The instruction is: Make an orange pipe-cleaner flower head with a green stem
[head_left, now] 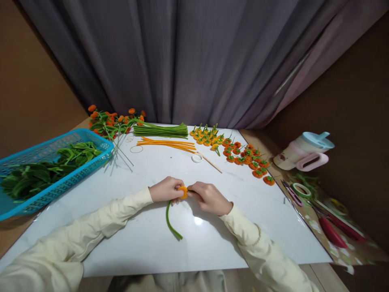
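Observation:
Near the middle of the white board, an orange-yellow pipe-cleaner flower (183,192) is between my two hands. My left hand (166,189) pinches it from the left. A green pipe cleaner (170,224) hangs below that hand and curves down to the right over the board. My right hand (211,198) has its fingers closed at the flower's right side, on a short dark green piece (191,191). The fingertips of both hands partly cover the flower.
A blue basket (71,174) of green leaves stands left. Green stems (161,130), orange strips (165,143), a tape roll (197,157) and a stick (212,164) lie ahead. Finished flowers (131,110) and flower heads (269,180) sit behind. Right are a cup (291,154) and pliers (332,232).

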Demonstrator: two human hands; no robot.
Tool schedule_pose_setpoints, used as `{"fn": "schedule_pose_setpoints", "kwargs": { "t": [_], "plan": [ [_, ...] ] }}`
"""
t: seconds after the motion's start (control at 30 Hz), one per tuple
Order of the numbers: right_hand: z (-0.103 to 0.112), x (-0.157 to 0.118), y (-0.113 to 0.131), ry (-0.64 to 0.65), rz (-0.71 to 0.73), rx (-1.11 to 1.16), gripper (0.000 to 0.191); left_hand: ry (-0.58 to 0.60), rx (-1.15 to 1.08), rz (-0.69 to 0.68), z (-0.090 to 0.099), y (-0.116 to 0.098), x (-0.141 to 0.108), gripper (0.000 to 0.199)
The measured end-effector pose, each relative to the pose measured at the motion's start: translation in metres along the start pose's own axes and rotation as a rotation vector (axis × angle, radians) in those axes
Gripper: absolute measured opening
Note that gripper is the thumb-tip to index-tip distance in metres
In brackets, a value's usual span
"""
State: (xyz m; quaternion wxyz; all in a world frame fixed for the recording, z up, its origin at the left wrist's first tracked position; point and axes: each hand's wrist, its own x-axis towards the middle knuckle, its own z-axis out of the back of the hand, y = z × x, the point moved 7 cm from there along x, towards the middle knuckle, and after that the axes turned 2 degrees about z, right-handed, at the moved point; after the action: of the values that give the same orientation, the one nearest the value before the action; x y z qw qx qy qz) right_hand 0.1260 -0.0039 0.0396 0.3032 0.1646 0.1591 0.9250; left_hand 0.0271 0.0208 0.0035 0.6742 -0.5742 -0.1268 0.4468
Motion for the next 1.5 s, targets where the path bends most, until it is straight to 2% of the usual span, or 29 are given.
{"fn": "schedule_pose_setpoints", "kwargs": {
  "t": [0.2,0.37,0.7,0.9,1.07,1.23,1.37,1.5],
  "plan": [
    [-0.009,0.002,0.011,0.036,0.121,-0.312,0.016,-0.023,-0.011,-0.001,-0.003,0.004,0.001,0.009],
    [-0.011,0.003,0.014,0.024,0.159,-0.415,0.012,0.001,-0.097,0.025,-0.005,0.007,0.005,0.009],
    [-0.015,0.004,0.019,-0.086,0.234,-0.511,0.019,0.117,-0.231,0.084,-0.012,0.015,0.009,0.003],
    [-0.016,0.003,0.026,-0.169,0.32,-0.562,0.031,0.094,-0.254,0.075,-0.012,0.015,0.009,0.006],
    [-0.015,0.002,0.027,-0.179,0.325,-0.575,0.03,0.084,-0.279,0.059,-0.012,0.015,0.011,0.007],
    [-0.009,0.0,0.02,-0.219,0.291,-0.549,0.029,0.218,-0.34,0.088,-0.007,0.016,0.014,0.012],
    [-0.007,-0.002,0.013,-0.239,0.262,-0.544,0.029,0.387,-0.54,0.093,-0.003,0.016,0.013,0.025],
    [-0.005,-0.002,0.013,-0.273,0.252,-0.555,0.031,0.431,-0.64,0.107,-0.003,0.02,0.012,0.026]
  ]
}}
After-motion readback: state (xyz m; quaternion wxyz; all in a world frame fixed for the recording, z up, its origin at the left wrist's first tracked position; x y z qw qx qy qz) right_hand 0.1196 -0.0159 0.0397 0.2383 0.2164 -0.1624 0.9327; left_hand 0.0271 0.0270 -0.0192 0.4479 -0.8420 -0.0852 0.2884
